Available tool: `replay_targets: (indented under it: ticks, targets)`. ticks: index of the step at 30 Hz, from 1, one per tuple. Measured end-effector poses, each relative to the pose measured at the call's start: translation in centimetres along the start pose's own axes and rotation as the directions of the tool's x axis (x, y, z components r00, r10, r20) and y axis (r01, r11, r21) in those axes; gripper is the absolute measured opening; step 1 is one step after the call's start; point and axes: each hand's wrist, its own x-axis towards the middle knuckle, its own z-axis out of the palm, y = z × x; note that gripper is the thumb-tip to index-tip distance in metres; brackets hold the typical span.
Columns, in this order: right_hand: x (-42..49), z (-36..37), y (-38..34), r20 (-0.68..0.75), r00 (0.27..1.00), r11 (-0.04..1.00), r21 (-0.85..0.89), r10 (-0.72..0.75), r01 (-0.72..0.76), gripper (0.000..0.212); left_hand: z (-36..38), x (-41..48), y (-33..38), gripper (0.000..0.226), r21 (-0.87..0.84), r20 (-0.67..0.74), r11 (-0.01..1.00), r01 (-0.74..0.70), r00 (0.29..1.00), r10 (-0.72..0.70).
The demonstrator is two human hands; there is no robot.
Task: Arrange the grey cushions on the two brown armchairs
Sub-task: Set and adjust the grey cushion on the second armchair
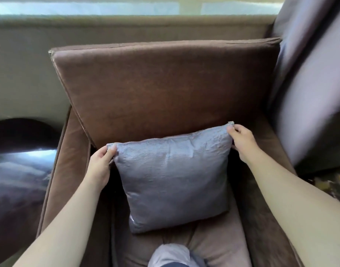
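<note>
A square grey cushion (173, 178) stands upright on the seat of a brown armchair (165, 87), leaning toward the big brown back cushion. My left hand (100, 166) pinches the cushion's top left corner. My right hand (242, 143) pinches its top right corner. Both forearms reach in from the bottom of the view. The cushion's lower edge rests on the seat pad (213, 245).
A dark glossy round table (21, 160) sits left of the armchair. A purple-grey curtain (309, 83) hangs on the right. Behind the chair runs a beige wall ledge (107, 22) under a window. My knee in grey fabric (169, 255) shows at the bottom.
</note>
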Motion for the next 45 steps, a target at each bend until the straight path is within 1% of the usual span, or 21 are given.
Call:
replay_targets:
  ticks: [2,4,6,8,9,10,12,14,17,21,23,26,28,31,34,38,41,45]
  targets:
    - [0.0,-0.2,0.2,-0.021,0.999,0.999,0.014,-0.041,0.041,0.015,-0.5,-0.3,-0.3,0.014,0.013,-0.03,1.0,-0.027,0.999,0.027]
    - [-0.1,-0.7,0.5,-0.065,0.996,0.998,0.009,-0.067,0.067,0.029,-0.6,-0.6,-0.1,0.016,-0.011,-0.063,0.998,-0.058,0.996,0.057]
    - [-0.5,-1.2,1.0,-0.098,0.992,0.995,0.045,-0.08,0.085,0.036,-0.3,-1.0,0.4,0.02,-0.022,-0.075,0.994,-0.104,0.992,0.102]
    - [-0.9,-1.5,1.6,-0.136,0.988,0.988,0.127,-0.074,0.092,0.028,0.4,-1.2,0.7,0.022,-0.002,-0.096,0.988,-0.154,0.984,0.153]
    - [-1.0,-1.6,1.7,-0.167,0.983,0.986,0.139,-0.072,0.095,0.024,0.8,-1.2,0.8,0.022,0.009,-0.117,0.985,-0.174,0.978,0.174]
    - [-1.2,-1.7,1.7,-0.206,0.976,0.988,0.117,-0.076,0.102,0.024,1.3,-1.3,0.9,0.024,0.018,-0.14,0.982,-0.189,0.972,0.19]
    - [-1.8,-1.9,1.9,-0.265,0.958,0.993,0.016,-0.11,0.119,0.031,2.0,-1.4,1.0,0.026,0.052,-0.184,0.979,-0.196,0.962,0.202]
    - [-2.1,-2.2,2.2,-0.274,0.948,0.986,-0.088,-0.16,0.14,0.033,2.1,-1.5,0.8,0.026,0.11,-0.207,0.975,-0.194,0.955,0.213]
    - [-2.2,-2.4,2.5,-0.265,0.942,0.968,-0.197,-0.208,0.158,0.027,1.6,-1.8,0.4,0.023,0.169,-0.206,0.967,-0.191,0.952,0.224]
    - [-2.0,-1.9,1.8,-0.281,0.92,0.945,-0.259,-0.274,0.202,0.026,1.1,-1.7,0.9,0.019,0.206,-0.201,0.96,-0.189,0.952,0.23]
    - [-1.4,-1.5,1.8,-0.292,0.918,0.945,-0.265,-0.267,0.19,0.027,1.0,-1.2,1.2,0.02,0.212,-0.182,0.96,-0.181,0.958,0.221]
    - [-0.5,-0.8,2.5,-0.336,0.93,0.969,-0.238,-0.149,0.069,0.027,1.0,-0.6,0.9,0.02,0.19,-0.145,0.963,-0.19,0.965,0.219]
    - [0.1,-0.3,3.0,-0.37,0.925,0.978,-0.208,-0.081,0.002,0.026,1.1,-0.1,0.5,0.023,0.176,-0.138,0.967,-0.184,0.968,0.209]
    - [1.0,0.7,2.9,-0.405,0.914,0.995,-0.087,0.001,-0.04,0.021,1.4,0.7,0.1,0.024,0.164,-0.171,0.972,-0.167,0.966,0.194]
    - [1.7,1.5,1.8,-0.434,0.899,0.999,0.026,0.053,-0.046,0.017,2.0,1.8,0.1,0.025,0.136,-0.228,0.979,-0.153,0.956,0.182]
    - [2.2,1.7,0.4,-0.437,0.897,0.992,0.127,0.065,-0.009,0.018,3.1,2.5,1.0,0.024,0.101,-0.312,0.976,-0.194,0.925,0.216]
    - [2.3,1.2,0.1,-0.409,0.909,0.979,0.202,0.075,0.01,0.025,3.4,2.1,1.7,0.022,0.076,-0.307,0.971,-0.228,0.921,0.24]
    - [2.3,0.7,-0.2,-0.374,0.924,0.957,0.287,0.08,0.034,0.028,3.0,1.9,2.6,0.019,0.072,-0.269,0.966,-0.249,0.928,0.259]
